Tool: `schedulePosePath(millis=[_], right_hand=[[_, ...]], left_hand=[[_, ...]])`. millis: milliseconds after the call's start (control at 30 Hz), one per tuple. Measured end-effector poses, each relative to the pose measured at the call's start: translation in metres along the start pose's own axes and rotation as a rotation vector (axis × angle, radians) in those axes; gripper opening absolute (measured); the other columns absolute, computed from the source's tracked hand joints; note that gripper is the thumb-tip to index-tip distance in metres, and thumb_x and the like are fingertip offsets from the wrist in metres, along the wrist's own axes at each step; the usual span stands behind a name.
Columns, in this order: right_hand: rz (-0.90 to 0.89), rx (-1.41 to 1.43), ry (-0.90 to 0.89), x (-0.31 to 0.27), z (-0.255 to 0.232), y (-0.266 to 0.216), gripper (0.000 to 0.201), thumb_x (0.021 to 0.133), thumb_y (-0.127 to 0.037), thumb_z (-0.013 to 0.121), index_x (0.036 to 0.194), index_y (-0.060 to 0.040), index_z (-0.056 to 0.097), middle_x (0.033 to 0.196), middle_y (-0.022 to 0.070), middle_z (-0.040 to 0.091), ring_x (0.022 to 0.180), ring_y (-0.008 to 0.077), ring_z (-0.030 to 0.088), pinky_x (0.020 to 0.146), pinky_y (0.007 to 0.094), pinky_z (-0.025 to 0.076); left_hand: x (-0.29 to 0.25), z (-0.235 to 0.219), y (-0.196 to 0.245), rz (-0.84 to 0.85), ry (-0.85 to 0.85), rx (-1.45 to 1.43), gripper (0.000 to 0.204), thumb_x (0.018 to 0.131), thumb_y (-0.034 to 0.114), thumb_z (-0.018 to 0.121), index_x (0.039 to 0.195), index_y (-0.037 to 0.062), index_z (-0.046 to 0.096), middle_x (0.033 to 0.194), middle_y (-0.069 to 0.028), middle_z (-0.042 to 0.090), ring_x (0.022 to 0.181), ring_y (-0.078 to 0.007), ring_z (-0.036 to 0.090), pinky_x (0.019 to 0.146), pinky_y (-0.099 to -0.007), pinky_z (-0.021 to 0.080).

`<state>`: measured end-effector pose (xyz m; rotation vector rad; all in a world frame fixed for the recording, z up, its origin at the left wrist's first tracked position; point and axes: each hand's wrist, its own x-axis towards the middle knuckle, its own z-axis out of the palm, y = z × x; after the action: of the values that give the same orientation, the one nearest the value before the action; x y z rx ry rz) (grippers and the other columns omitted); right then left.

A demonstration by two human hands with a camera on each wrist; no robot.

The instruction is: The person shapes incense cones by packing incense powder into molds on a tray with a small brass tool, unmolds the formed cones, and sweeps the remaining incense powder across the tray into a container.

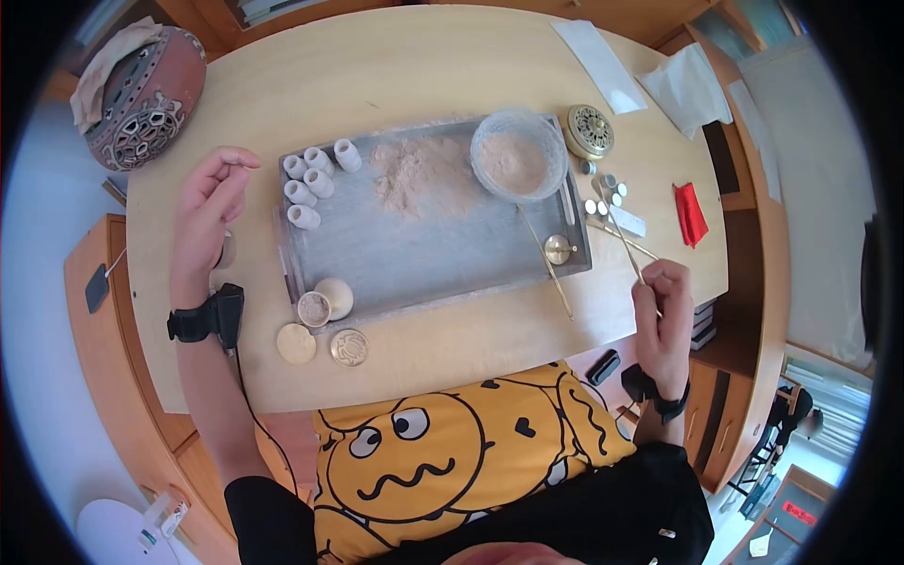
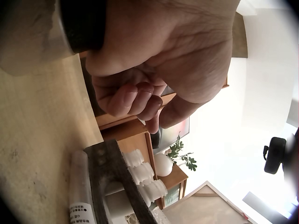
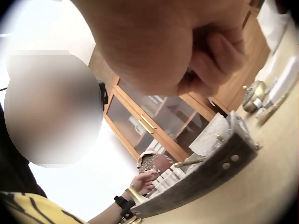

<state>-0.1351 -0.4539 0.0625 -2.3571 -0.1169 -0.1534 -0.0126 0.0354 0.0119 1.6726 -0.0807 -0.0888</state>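
In the head view my right hand (image 1: pixel 664 325), at the right front of the table, pinches a thin brass-coloured rod (image 1: pixel 631 252) that points away from me. The right wrist view has this hand with fingers curled, the rod hidden behind it. My left hand (image 1: pixel 209 202) is raised beside the tray's left end, fingers curled and thumb tip against the index finger; nothing shows in its grip in the left wrist view. Several small white jars (image 1: pixel 320 184) stand in the grey tray (image 1: pixel 377 278) close by. Pinkish powder (image 1: pixel 414 174) is heaped at the tray's back.
A clear bowl of powder (image 1: pixel 518 155) sits at the tray's right back. A small powder-filled cup (image 1: pixel 314 309) tilts at its front left edge, by two round discs (image 1: pixel 349 347). A pierced brass burner (image 1: pixel 589 130), small vials (image 1: pixel 603 208) and a red pouch (image 1: pixel 690 215) lie right.
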Motion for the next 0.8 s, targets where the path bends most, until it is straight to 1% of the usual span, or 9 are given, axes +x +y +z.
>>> schedulePosePath(millis=[100, 167, 200, 267, 400, 467, 500, 567, 800], right_hand=[[-0.021, -0.019, -0.052, 0.000, -0.004, -0.024, 0.024, 0.091, 0.009, 0.049, 0.114, 0.0014, 0.048, 0.072, 0.0089, 0.057, 0.053, 0.0163, 0.052, 0.053, 0.0314, 0.041], [-0.262, -0.183, -0.121, 0.006, 0.008, -0.049, 0.028, 0.087, 0.010, 0.051, 0.114, 0.0022, 0.051, 0.071, 0.0106, 0.059, 0.052, 0.0239, 0.057, 0.052, 0.0347, 0.045], [-0.313, -0.240, -0.177, 0.009, 0.015, -0.054, 0.035, 0.082, 0.011, 0.055, 0.117, 0.0031, 0.053, 0.072, 0.0110, 0.059, 0.056, 0.0288, 0.061, 0.051, 0.0388, 0.048], [-0.456, -0.295, -0.227, 0.016, 0.035, -0.061, 0.041, 0.078, 0.007, 0.058, 0.119, 0.0038, 0.053, 0.075, 0.0092, 0.059, 0.058, 0.0258, 0.062, 0.050, 0.0379, 0.049], [-0.502, -0.409, -0.260, 0.022, 0.070, -0.076, 0.044, 0.079, 0.001, 0.058, 0.122, 0.0043, 0.053, 0.077, 0.0080, 0.057, 0.058, 0.0224, 0.062, 0.048, 0.0354, 0.049], [-0.461, -0.487, -0.301, 0.026, 0.080, -0.078, 0.041, 0.080, 0.003, 0.060, 0.120, 0.0046, 0.055, 0.086, 0.0093, 0.063, 0.062, 0.0238, 0.063, 0.051, 0.0341, 0.050], [-0.469, -0.490, -0.299, 0.028, 0.083, -0.077, 0.041, 0.080, 0.003, 0.060, 0.120, 0.0046, 0.055, 0.086, 0.0093, 0.063, 0.062, 0.0238, 0.063, 0.051, 0.0341, 0.050], [-0.532, -0.569, -0.255, 0.029, 0.090, -0.074, 0.044, 0.077, -0.002, 0.060, 0.120, 0.0058, 0.054, 0.076, 0.0062, 0.053, 0.055, 0.0188, 0.059, 0.046, 0.0312, 0.048], [-0.493, -0.561, -0.271, 0.034, 0.097, -0.079, 0.036, 0.076, -0.002, 0.059, 0.111, 0.0042, 0.056, 0.072, 0.0071, 0.055, 0.054, 0.0205, 0.062, 0.045, 0.0323, 0.049]], left_hand=[[0.002, -0.002, -0.003, 0.011, -0.020, -0.024, 0.016, 0.101, 0.010, 0.055, 0.112, 0.0024, 0.063, 0.076, 0.0080, 0.043, 0.060, 0.0000, 0.032, 0.052, -0.0193, 0.024], [0.000, -0.002, -0.006, 0.012, -0.033, -0.045, 0.016, 0.101, 0.009, 0.055, 0.112, 0.0025, 0.063, 0.077, 0.0078, 0.044, 0.060, 0.0000, 0.032, 0.052, -0.0193, 0.024], [0.001, -0.003, -0.006, 0.016, -0.037, -0.038, 0.016, 0.100, 0.009, 0.055, 0.112, 0.0025, 0.063, 0.077, 0.0077, 0.044, 0.060, 0.0000, 0.032, 0.053, -0.0192, 0.024], [0.004, -0.003, -0.002, 0.032, -0.037, -0.027, 0.016, 0.100, 0.009, 0.055, 0.112, 0.0026, 0.064, 0.077, 0.0077, 0.044, 0.060, 0.0000, 0.032, 0.053, -0.0191, 0.024], [0.001, 0.001, -0.003, 0.012, -0.018, -0.050, 0.015, 0.100, 0.010, 0.056, 0.111, 0.0028, 0.064, 0.076, 0.0077, 0.044, 0.060, -0.0001, 0.032, 0.053, -0.0191, 0.024], [0.002, 0.000, 0.000, 0.038, -0.011, -0.046, 0.015, 0.100, 0.010, 0.056, 0.110, 0.0030, 0.064, 0.076, 0.0077, 0.044, 0.060, 0.0000, 0.032, 0.053, -0.0191, 0.024], [0.003, -0.001, 0.001, 0.014, -0.026, -0.047, 0.015, 0.100, 0.009, 0.055, 0.111, 0.0024, 0.063, 0.077, 0.0074, 0.044, 0.060, -0.0002, 0.032, 0.053, -0.0192, 0.024], [0.003, 0.000, -0.001, -0.017, -0.035, -0.054, 0.015, 0.101, 0.009, 0.054, 0.112, 0.0019, 0.062, 0.079, 0.0070, 0.043, 0.060, -0.0005, 0.032, 0.053, -0.0192, 0.024], [0.003, 0.000, 0.000, 0.000, -0.031, -0.020, 0.015, 0.101, 0.009, 0.054, 0.112, 0.0026, 0.062, 0.079, 0.0074, 0.044, 0.060, -0.0004, 0.032, 0.053, -0.0193, 0.024]])
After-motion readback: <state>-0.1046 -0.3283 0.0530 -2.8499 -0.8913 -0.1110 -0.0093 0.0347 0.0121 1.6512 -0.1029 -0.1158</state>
